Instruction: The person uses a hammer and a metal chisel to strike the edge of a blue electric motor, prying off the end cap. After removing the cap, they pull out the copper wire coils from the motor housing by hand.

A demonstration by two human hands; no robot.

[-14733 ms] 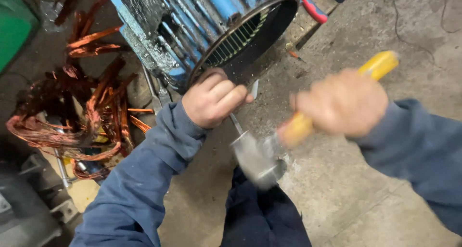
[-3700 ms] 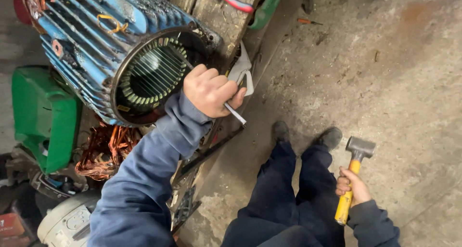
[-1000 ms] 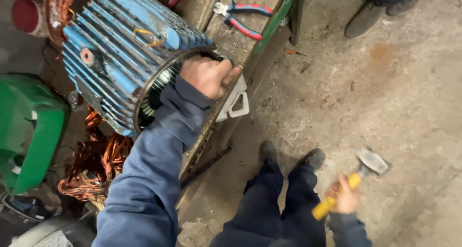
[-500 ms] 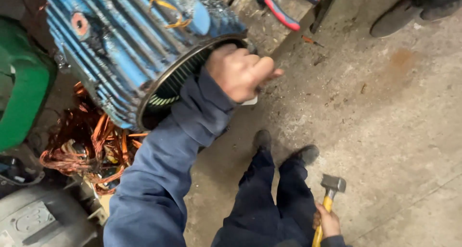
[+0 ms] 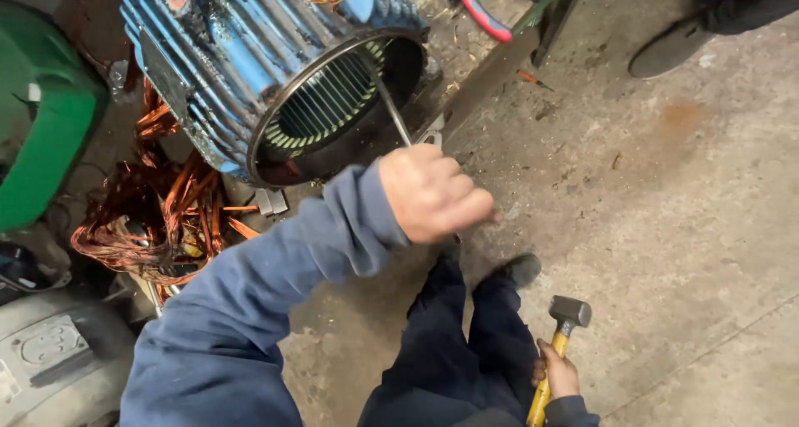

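The left hand (image 5: 433,192) is closed in a fist around a thin metal rod (image 5: 391,111), which runs up from the knuckles into the open mouth of the blue motor housing (image 5: 250,52). The rod's far tip is seen just inside the housing's rim, against the dark bore; whether it touches the slotted core (image 5: 320,102) cannot be told. The housing lies on its side on a bench, ribbed outside, with its round opening turned toward the camera.

The right hand (image 5: 559,375) hangs low beside the legs and is wrapped around the yellow handle of a hammer (image 5: 562,335). The steel head is held upward, well apart from the rod and the housing.

A tangle of copper wire (image 5: 158,219) is piled to the left of the housing, below its near end. A green casing (image 5: 42,119) is seen at the far left, and a grey casing (image 5: 50,352) below it. Red-handled pliers (image 5: 478,11) lie on the bench beyond the housing. A dark shoe (image 5: 674,48) of another person stands on the concrete floor (image 5: 682,227) at the upper right.
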